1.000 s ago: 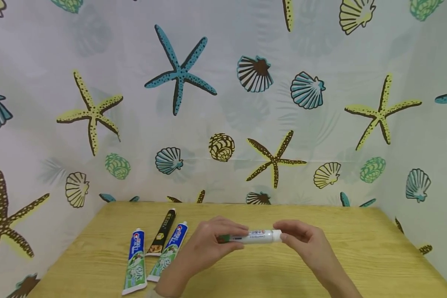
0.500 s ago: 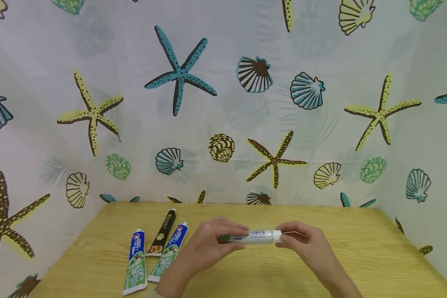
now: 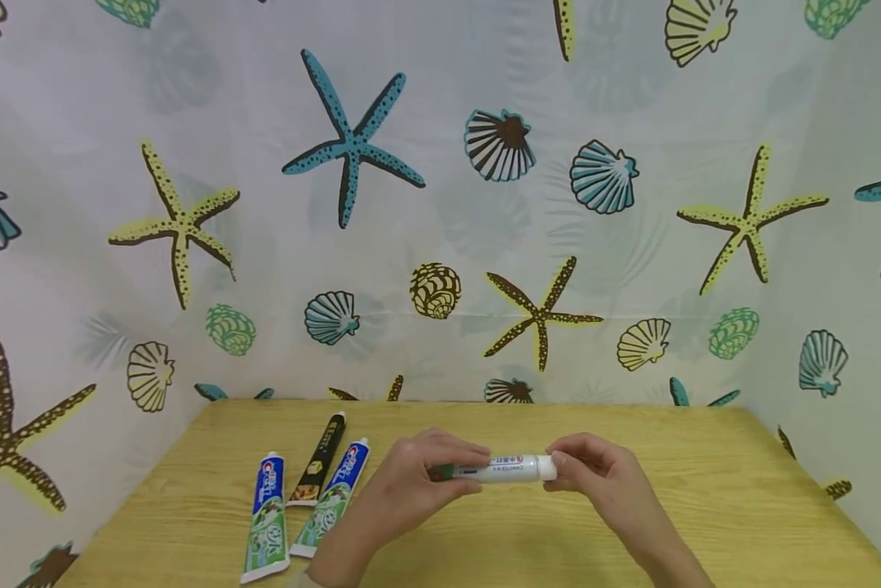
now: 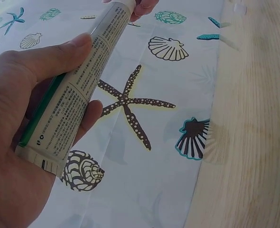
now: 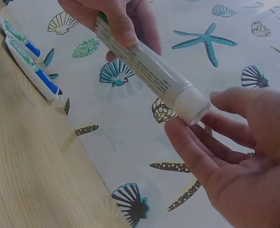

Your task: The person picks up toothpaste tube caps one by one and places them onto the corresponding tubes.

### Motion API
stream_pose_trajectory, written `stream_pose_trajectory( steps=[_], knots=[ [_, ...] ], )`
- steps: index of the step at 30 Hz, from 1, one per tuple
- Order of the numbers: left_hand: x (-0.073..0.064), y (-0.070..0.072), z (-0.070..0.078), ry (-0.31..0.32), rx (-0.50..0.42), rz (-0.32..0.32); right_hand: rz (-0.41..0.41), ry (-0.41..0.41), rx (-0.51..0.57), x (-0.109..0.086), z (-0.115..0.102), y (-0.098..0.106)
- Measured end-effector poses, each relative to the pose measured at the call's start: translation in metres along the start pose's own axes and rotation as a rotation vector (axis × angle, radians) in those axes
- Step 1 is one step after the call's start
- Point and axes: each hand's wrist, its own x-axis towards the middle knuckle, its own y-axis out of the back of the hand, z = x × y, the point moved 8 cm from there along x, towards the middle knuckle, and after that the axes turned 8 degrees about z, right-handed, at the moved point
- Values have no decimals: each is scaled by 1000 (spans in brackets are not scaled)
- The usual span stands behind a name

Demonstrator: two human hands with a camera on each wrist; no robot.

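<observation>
Left hand (image 3: 420, 478) is gripping a white toothpaste tube (image 3: 513, 468) labelled "小苏打" above the wood-grain table (image 3: 719, 498).
Right hand (image 3: 609, 478) is cupping its white cap (image 5: 190, 105); two Crest tubes (image 3: 269, 518) are lying at left.

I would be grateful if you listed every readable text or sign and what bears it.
"小苏打", slightly blurred: held white tube; its other front lettering is too blurred.
Recycling-like sign: same tube's back; fine print there is too small.
Left blue-and-green tube, right blue-and-green tube: too blurred.
Black tube: too small.
</observation>
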Motion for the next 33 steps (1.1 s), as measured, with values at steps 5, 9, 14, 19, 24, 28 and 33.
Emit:
stream_pose_trajectory(
  steps=[5, 9, 14, 19, 24, 28, 33],
  knots=[
    [0, -2, -1, 15, -5, -11, -75, 19, -9, -2, -2, -3],
    [1, -4, 0, 6, -22, -20, -52, 38, 1, -2, -5, -1],
    [1, -4, 1, -3, -34, -16, 6, 50, -20, -2, -7, 2],
    [1, -5, -1, 9, -28, -23, 19, 29, -45, -2, -6, 3],
    [1, -3, -1, 13, -40, -19, -50, 59, -37, -3, -8, -1],
    [1, -4, -4, 28, -35, -22, -56, 51, -47, -2, -6, -1],
    [1, -5, -3, 11, -30, -16, -33, 37, -25, 0, -4, 0]
  ],
)
